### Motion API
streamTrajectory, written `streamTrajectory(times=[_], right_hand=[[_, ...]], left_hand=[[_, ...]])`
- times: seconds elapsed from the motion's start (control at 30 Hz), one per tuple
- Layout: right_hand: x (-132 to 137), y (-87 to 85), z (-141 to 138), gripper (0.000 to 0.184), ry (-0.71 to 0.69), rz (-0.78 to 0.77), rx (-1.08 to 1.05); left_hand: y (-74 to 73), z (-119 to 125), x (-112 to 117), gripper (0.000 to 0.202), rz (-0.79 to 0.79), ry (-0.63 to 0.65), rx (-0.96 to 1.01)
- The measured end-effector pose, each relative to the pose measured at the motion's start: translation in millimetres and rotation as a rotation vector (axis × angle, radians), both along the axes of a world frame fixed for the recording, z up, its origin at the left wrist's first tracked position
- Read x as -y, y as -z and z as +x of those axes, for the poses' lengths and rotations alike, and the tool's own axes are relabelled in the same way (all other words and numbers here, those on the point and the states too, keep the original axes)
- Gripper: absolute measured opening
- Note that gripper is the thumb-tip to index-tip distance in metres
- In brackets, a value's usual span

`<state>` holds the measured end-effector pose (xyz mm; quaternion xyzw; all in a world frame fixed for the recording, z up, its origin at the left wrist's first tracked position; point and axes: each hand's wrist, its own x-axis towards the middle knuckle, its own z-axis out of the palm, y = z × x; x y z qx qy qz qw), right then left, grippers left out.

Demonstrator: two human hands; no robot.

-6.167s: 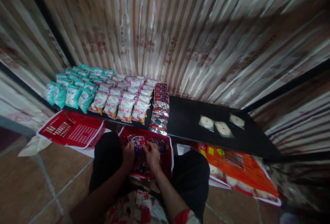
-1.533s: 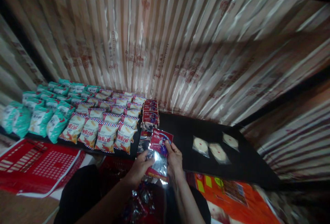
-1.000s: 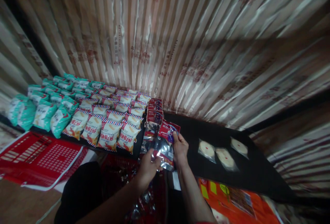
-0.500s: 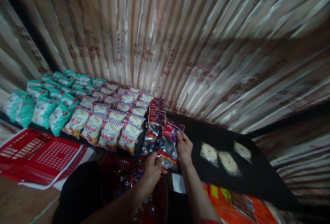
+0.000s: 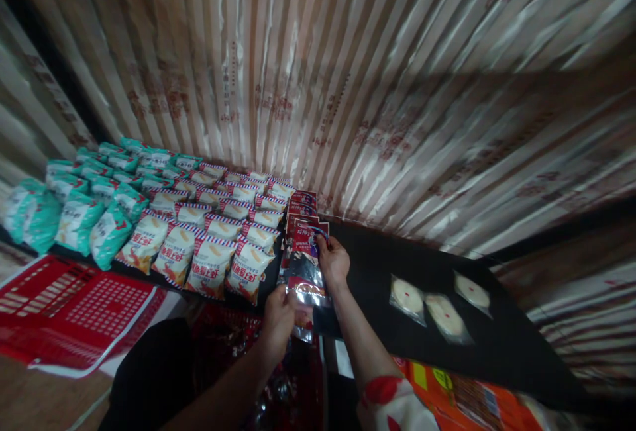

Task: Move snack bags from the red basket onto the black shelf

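Note:
Both hands hold red and dark snack packets (image 5: 307, 265) with a shiny see-through part, over the near end of a column of like packets (image 5: 302, 200) on the black shelf (image 5: 370, 255). My left hand (image 5: 279, 317) is closed on their lower left corner. Higher up on the right edge, my right hand (image 5: 334, 260) grips them with the thumb on the front. At least two packets seem to overlap here; how many is hidden. Directly left stand rows of white snack bags with striped tops (image 5: 211, 265).
Teal bags (image 5: 79, 219) fill the shelf's left end. Flat round pieces in clear wrap (image 5: 408, 295) lie on the right. Below are a red basket (image 5: 84, 305), another dark red basket (image 5: 223, 338) under my arms, and an orange package (image 5: 462, 394). A pleated curtain (image 5: 298, 87) hangs behind.
The held packets have moved left, from beside the column to over its near end. Both hands have shifted left with them, and the right one a little upward.

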<state>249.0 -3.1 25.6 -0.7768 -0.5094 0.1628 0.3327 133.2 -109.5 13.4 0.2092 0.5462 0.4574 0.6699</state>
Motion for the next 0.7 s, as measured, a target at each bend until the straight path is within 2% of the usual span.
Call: streamTrajectory(times=[0.27, 0.6, 0.7], right_hand=[[-4.2, 3.7, -8.6, 0.042, 0.031, -0.057, 0.127], [-9.1, 13.9, -13.4, 0.041, 0.042, -0.117, 0.177], [-8.5, 14.0, -14.0, 0.040, 0.041, -0.100, 0.195]], left_hand=[[4.6, -4.3, -5.6, 0.028, -0.019, -0.051, 0.006], [6.5, -6.8, -2.7, 0.010, -0.031, -0.060, -0.003], [7.1, -7.3, -2.9, 0.017, -0.061, -0.084, 0.019]])
